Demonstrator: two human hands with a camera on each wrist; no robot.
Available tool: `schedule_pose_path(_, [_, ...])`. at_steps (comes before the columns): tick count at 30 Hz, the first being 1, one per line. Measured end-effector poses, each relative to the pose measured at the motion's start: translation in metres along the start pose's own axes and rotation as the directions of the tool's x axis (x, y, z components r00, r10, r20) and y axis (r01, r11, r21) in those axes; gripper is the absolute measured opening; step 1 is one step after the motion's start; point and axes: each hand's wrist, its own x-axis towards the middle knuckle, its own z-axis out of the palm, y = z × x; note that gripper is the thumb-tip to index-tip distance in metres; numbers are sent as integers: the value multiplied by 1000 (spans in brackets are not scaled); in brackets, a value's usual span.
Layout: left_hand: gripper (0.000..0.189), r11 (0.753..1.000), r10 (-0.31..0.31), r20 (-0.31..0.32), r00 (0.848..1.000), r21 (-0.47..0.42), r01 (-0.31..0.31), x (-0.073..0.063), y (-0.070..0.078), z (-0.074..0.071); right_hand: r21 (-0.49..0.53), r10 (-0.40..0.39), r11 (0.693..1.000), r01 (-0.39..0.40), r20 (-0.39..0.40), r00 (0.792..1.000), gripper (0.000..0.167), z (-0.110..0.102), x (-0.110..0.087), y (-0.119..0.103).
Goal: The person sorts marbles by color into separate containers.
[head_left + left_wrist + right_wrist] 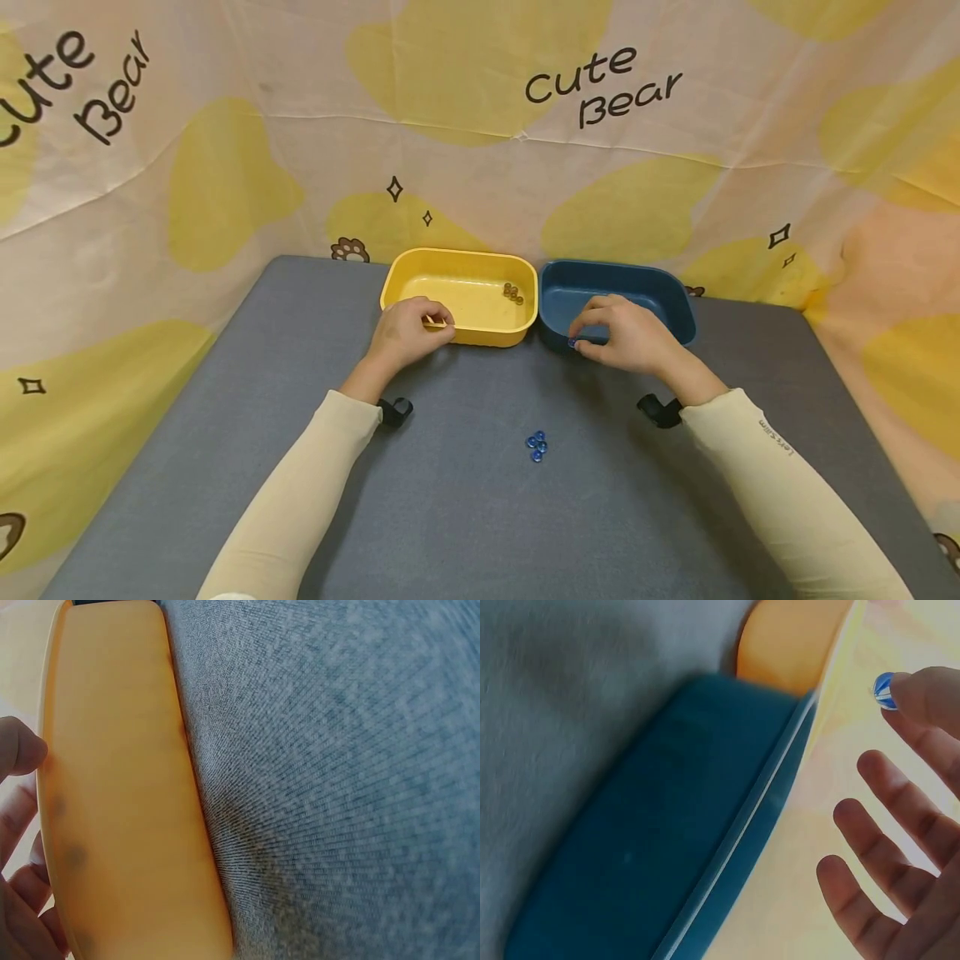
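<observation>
My right hand (626,333) pinches a blue marble (883,691) between thumb and index finger, with the other fingers spread apart. It is over the front rim of the dark blue bin (678,312). My left hand (411,332) grips the front rim of the yellow bin (491,337), its thumb at the rim. The left fingers reach inside, where their tips show as dark spots through the wall in the left wrist view. Several brown marbles (513,292) lie in the yellow bin's right end. A small cluster of blue marbles (537,446) lies on the grey table between my forearms.
Both bins stand side by side at the back of the grey tabletop (465,517). Close behind them hangs a yellow-and-cream patterned cloth (465,75), which also lines both sides. Black straps (660,411) are on both wrists.
</observation>
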Motion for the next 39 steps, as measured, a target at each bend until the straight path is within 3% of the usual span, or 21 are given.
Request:
schedule_pose_path(8, [6,1000,-1,2,1000,-4,1,0,0,-1,60,139,988,-139,5,990,15,-5,3,34])
schedule_pose_path(15, [7,1000,-1,7,1000,-2,1,0,-1,0,66,271,960,-273,44,962,18,-3,7,55])
schedule_pose_path(25, [7,1000,-2,-5,1000,-7,2,-1,0,-1,-32,401,916,-400,92,911,24,10,18,81])
schedule_pose_path(29, [7,1000,-2,-8,1000,-10,2,-2,0,-1,-27,425,905,-425,121,897,24,16,21,90])
schedule_pose_path(39, [8,1000,-1,-8,1000,-7,1,-2,0,0,-25,434,900,-435,139,890,23,25,26,103])
